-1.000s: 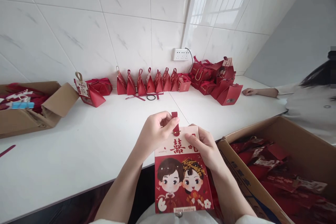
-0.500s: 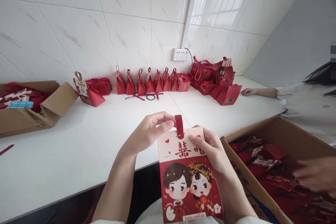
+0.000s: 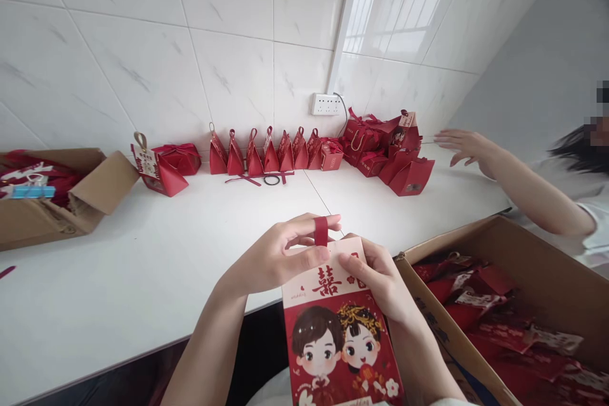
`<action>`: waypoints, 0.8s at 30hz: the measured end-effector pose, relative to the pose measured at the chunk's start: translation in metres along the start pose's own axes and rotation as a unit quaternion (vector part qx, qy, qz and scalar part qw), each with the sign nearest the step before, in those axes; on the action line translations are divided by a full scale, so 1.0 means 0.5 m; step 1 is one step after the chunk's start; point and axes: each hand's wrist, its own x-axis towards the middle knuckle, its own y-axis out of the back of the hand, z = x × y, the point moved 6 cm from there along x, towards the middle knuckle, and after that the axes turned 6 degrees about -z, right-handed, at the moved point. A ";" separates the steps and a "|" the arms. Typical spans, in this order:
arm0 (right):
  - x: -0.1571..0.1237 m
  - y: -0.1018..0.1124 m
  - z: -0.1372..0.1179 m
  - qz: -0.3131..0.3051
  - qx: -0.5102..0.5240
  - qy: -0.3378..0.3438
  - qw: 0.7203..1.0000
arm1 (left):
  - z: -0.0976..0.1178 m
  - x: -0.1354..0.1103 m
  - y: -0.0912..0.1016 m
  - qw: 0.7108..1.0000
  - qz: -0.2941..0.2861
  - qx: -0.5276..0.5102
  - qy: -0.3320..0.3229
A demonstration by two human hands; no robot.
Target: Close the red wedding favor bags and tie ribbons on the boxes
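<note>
two open cardboard boxes: the right box [image 3: 533, 247] holds a heap of flat red cards, the left box [image 3: 57, 203] more red pieces. against the wall, six pointed red pouches [image 3: 266, 155]. held over the counter edge, one flat red card [image 3: 335, 330]: right hand [image 3: 380, 276] pinches its top, left hand [image 3: 276, 254] has its forefinger through the red loop [image 3: 321, 230].

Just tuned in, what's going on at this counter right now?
A person holds a flat red gift bag printed with a cartoon couple at the edge of the white counter. The left hand has a finger through the red ribbon loop at the bag's top; the right hand grips the upper right edge. A row of folded red boxes lines the wall. An open cardboard box of red pieces sits to the right, where another person's hand hovers above the counter.
</note>
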 end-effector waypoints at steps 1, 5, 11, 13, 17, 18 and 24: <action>0.000 0.000 0.001 -0.003 0.004 0.000 1.000 | 0.000 0.000 0.000 1.000 -0.001 -0.001 0.000; 0.001 -0.001 0.009 -0.015 0.009 -0.008 1.000 | -0.007 -0.001 0.002 1.000 -0.003 -0.007 0.003; 0.001 0.001 0.022 -0.012 0.007 -0.021 1.000 | -0.015 0.001 0.001 1.000 -0.005 -0.014 0.008; 0.001 0.002 0.024 -0.013 0.008 -0.020 1.000 | -0.017 0.002 0.000 1.000 -0.004 -0.021 0.011; 0.001 0.006 0.025 -0.009 0.001 -0.016 1.000 | -0.020 0.005 -0.002 0.999 -0.002 -0.028 0.018; 0.001 0.007 0.026 -0.008 -0.002 -0.016 1.000 | -0.021 0.006 -0.002 0.999 -0.001 -0.028 0.020; 0.000 0.007 0.024 -0.005 0.001 -0.020 1.000 | -0.023 0.009 -0.004 0.999 -0.002 -0.037 0.019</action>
